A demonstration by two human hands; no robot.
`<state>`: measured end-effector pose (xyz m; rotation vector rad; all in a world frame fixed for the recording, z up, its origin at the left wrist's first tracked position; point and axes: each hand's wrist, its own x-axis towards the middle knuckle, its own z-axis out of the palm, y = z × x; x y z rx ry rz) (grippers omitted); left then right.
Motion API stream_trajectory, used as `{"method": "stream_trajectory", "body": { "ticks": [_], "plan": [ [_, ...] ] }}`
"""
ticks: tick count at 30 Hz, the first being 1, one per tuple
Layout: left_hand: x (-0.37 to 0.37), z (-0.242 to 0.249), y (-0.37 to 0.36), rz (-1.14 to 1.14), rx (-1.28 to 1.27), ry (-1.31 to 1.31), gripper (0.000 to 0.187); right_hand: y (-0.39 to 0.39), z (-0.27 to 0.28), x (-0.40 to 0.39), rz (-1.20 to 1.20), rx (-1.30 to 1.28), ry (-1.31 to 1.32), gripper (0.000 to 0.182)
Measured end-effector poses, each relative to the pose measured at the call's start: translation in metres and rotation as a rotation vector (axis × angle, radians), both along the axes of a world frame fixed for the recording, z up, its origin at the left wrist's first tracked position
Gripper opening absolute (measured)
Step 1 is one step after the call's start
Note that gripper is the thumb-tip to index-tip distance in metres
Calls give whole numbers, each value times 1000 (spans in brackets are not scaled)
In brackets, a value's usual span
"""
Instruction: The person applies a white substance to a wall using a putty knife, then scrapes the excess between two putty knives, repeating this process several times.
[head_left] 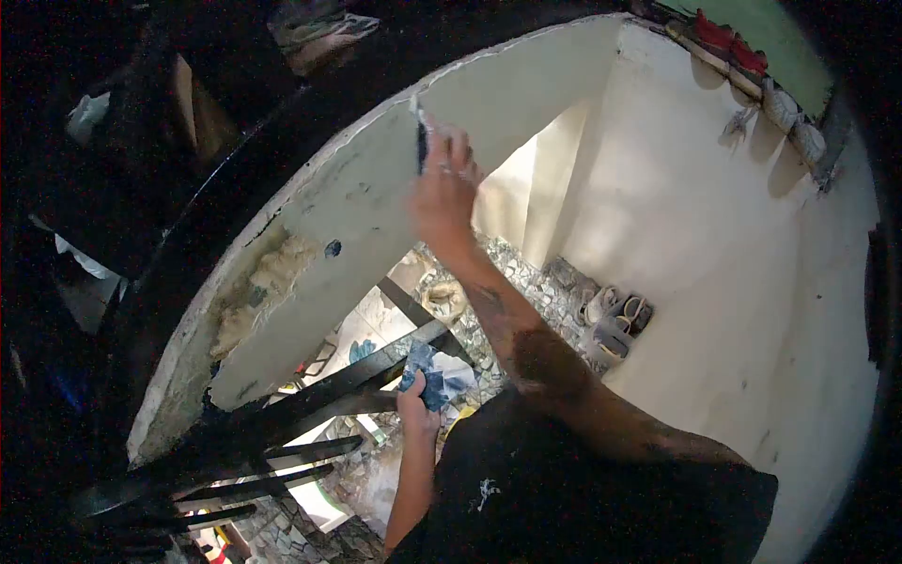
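My right hand (443, 188) is raised to the curved pale wall panel (376, 197), fingers closed round a slim dark-handled tool (422, 146) that looks like a putty knife. Its whitish tip touches or nearly touches the panel's rough upper edge; motion blurs the hand a little. Lower down, near the black metal railing (348, 368), my left hand (416, 406) grips a crumpled blue-and-white piece (434, 376), perhaps a plastic bag or wrapper. What is inside that piece cannot be made out. A brownish damaged patch (263, 282) marks the panel's left part.
Several shoes (611, 324) lie on the stone-patterned floor (526, 282) far below, by the white wall (695, 235). On a ledge at upper right sit red shoes (728, 42) and pale ones (794, 122). Dark, cluttered space fills the left side.
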<state>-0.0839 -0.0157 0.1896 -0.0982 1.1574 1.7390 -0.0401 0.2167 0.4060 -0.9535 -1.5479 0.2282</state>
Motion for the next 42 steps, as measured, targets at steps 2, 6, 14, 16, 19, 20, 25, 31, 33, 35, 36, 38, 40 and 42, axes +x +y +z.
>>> {"method": "stream_trajectory", "body": {
  "ticks": [2, 6, 14, 16, 19, 20, 25, 31, 33, 35, 36, 38, 40, 42],
  "plan": [
    [0, -10, 0, 33, -37, -4, 21, -3, 5, -12, -35, -15, 10, 65],
    [3, -13, -3, 105, -21, -14, 21, -29, 5, -37, -101, 46, -65, 64],
    [-8, -1, -18, 84, 59, -12, 18, -68, -12, -3, 60, 156, -12, 63],
    [-5, -2, -21, 96, 44, 4, 18, -26, -16, 18, 28, 38, 69, 58],
    [-3, 1, -19, 36, 21, -52, 17, 20, -13, 21, 60, -77, 90, 51],
    [1, 6, -15, 22, 76, -61, 19, 22, -8, 23, 49, -87, 76, 49],
    [4, 9, -6, -23, 43, -11, 21, 4, -4, -3, 80, -263, 105, 47],
    [-7, -2, -10, 3, 47, -3, 19, -10, 12, -24, 97, -316, 260, 59],
    [-8, -1, -13, 9, 31, -20, 19, -14, 19, -26, 91, -328, 259, 51],
    [-7, -7, -15, 3, -3, -27, 20, -17, 22, -29, 75, -324, 248, 47],
    [-7, -9, -15, 11, -19, -35, 20, -19, 22, -31, 64, -314, 237, 48],
    [-13, -10, -19, -14, -83, -40, 20, -22, 22, -35, 32, -291, 223, 48],
    [-14, -9, -21, -23, -116, -13, 19, -23, 22, -37, -10, -258, 217, 47],
    [-12, -8, -21, -18, -122, 47, 23, -25, 22, -38, -20, -233, 210, 48]
  ]
}}
